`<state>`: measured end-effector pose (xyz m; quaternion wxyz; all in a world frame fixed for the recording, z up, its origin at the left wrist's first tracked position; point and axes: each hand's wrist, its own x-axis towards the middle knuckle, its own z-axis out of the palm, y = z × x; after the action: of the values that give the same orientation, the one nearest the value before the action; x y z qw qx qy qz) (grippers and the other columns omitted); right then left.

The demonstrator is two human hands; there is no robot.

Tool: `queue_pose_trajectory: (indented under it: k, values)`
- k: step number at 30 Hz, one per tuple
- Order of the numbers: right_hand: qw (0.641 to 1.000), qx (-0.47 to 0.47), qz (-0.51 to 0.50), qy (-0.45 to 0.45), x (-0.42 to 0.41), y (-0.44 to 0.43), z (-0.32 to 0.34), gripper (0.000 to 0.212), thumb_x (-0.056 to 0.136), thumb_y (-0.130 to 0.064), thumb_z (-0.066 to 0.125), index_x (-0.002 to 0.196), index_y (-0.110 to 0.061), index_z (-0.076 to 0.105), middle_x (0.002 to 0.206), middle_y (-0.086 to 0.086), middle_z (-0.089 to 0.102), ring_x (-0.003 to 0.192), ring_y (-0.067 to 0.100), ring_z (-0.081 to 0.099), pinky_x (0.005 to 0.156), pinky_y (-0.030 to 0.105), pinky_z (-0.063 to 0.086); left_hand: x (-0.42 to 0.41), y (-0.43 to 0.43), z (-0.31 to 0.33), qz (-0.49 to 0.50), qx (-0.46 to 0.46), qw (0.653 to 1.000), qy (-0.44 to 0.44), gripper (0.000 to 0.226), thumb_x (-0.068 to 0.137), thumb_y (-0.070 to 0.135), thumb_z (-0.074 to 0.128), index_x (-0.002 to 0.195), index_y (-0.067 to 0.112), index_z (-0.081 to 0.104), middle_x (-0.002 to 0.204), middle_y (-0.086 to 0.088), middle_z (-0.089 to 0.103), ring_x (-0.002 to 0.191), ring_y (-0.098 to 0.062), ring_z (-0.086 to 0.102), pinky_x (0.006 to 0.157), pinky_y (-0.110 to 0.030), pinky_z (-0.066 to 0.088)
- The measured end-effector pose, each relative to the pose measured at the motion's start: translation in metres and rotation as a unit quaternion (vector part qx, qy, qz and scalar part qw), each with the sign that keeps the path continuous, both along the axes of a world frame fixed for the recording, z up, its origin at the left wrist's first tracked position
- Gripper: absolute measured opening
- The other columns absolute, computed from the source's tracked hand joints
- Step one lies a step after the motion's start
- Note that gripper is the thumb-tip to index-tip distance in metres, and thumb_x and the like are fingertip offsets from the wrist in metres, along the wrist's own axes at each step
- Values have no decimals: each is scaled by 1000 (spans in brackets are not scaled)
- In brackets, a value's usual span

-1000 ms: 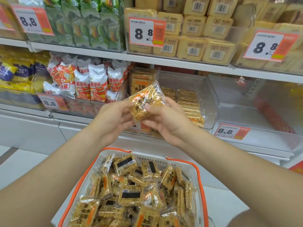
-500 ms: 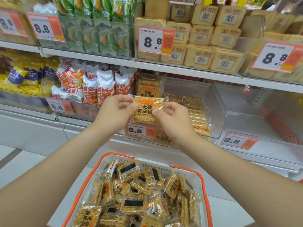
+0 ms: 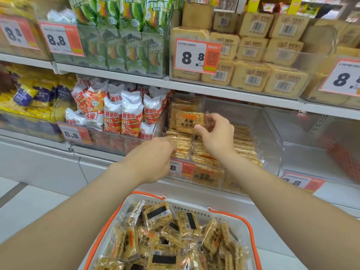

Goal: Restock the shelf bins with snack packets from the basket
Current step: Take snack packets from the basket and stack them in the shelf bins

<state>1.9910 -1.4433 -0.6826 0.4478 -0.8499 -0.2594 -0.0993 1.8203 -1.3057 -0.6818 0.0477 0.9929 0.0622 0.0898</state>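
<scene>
My right hand [image 3: 216,137] grips a golden rice-crisp snack packet [image 3: 190,122] with an orange stripe, holding it upright inside the clear shelf bin [image 3: 270,133], against the packets stacked at the bin's back left. Rows of the same packets [image 3: 243,145] lie in that bin. My left hand [image 3: 153,158] hovers at the bin's front left corner, fingers curled loosely and holding nothing. Below, the white basket with an orange rim [image 3: 251,228] holds several more of these packets [image 3: 165,236].
Left of the bin stand red-and-white snack bags [image 3: 124,114]; to the right is a clear bin [image 3: 315,149] with nothing in it. The upper shelf carries green packets [image 3: 126,39] and yellow cake packs [image 3: 253,61]. Orange 8.8 price tags [image 3: 181,168] hang on the bin fronts.
The packet, held by both hands in front of the bin, has gone up into the bin in my right hand alone. My left hand let go and dropped slightly.
</scene>
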Motion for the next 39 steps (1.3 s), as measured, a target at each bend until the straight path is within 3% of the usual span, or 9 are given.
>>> queue_pose_trajectory:
  k: [4, 9, 14, 19, 24, 30, 33, 35, 39]
  values:
    - [999, -36, -2, -23, 3, 14, -1, 53, 88, -40, 83, 129, -17, 57, 94, -1, 68, 89, 18, 60, 74, 37, 51, 4, 6, -2, -5, 16, 1000, 20, 32, 94, 15, 40, 109, 20, 69, 106, -4, 68, 97, -28, 66, 79, -48, 59]
    - [988, -66, 51, -130, 1, 25, -3, 50, 95, -26, 77, 135, -30, 47, 90, 4, 64, 75, 26, 66, 70, 45, 61, 4, 7, 0, -11, 18, 999, 30, 32, 96, 19, 40, 110, 20, 69, 107, -2, 71, 97, -27, 67, 79, -47, 60]
    - [964, -163, 21, -208, 2, 33, 1, 39, 96, -26, 74, 130, -24, 55, 132, 18, 48, 90, 42, 66, 70, 43, 54, 4, 6, 2, -22, 31, 999, 23, 39, 93, 24, 34, 110, 20, 69, 107, -3, 70, 96, -27, 68, 77, -47, 60]
    - [955, -180, 34, -234, 5, 29, -4, 38, 97, -34, 72, 130, -22, 57, 132, 19, 48, 107, 41, 58, 78, 44, 55, 4, 5, 2, -27, 37, 999, 17, 33, 97, 22, 39, 111, 20, 69, 106, -2, 70, 96, -26, 67, 77, -47, 60]
    - [932, -231, 18, -278, 1, 25, -4, 38, 96, -27, 64, 131, -15, 56, 134, 21, 47, 100, 41, 59, 73, 45, 56, 1, 6, 0, -35, 9, 999, 12, 34, 98, 21, 39, 111, 19, 70, 107, -3, 70, 98, -25, 66, 81, -46, 59]
    - [916, -248, 27, -314, -24, 10, 8, 60, 88, -26, 60, 144, -8, 50, 139, 17, 47, 116, 36, 52, 91, 45, 50, -9, 3, 2, -44, -36, 997, -51, 28, 98, 15, 52, 119, 19, 69, 105, 1, 62, 101, -21, 61, 83, -45, 56]
    - [916, -219, 99, -320, -46, -10, 19, 28, 92, -28, 56, 113, -15, 68, 110, 5, 60, 96, 24, 58, 78, 39, 54, -19, -5, 9, 7, -10, 991, -134, 7, 94, 26, 60, 99, 24, 65, 95, 6, 54, 98, -20, 54, 70, -42, 54]
    - [916, -219, 159, -297, -62, -26, 28, 18, 89, -32, 53, 89, -22, 68, 86, -4, 63, 77, 18, 60, 65, 38, 55, -26, -15, 14, 55, 7, 986, -156, 12, 90, 36, 62, 84, 27, 58, 85, 7, 56, 88, -21, 56, 60, -36, 46]
    - [859, -332, 321, -223, -87, -51, 41, 23, 80, -35, 50, 71, -20, 66, 59, -4, 62, 55, 17, 58, 52, 36, 53, -35, -35, 6, 115, -21, 991, -63, 35, 88, 49, 57, 65, 23, 52, 64, 5, 55, 68, -30, 60, 55, -33, 37]
